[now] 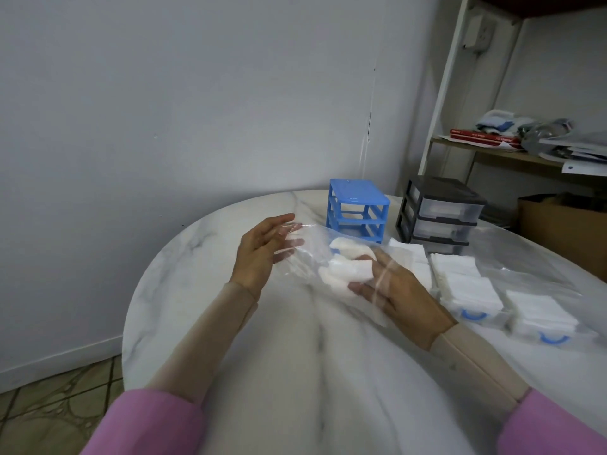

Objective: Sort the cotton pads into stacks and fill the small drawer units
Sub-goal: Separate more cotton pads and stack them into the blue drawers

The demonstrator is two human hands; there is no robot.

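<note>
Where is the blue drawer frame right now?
In the head view, the blue drawer frame stands at the far side of the marble table, just left of the black drawer unit and beyond the clear plastic bag.

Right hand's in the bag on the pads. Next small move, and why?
Probably draw the right hand out of the bag with its pads. The left hand holds the bag's mouth open, and stacks already lie beside the blue unit, whose frame looks empty.
</note>
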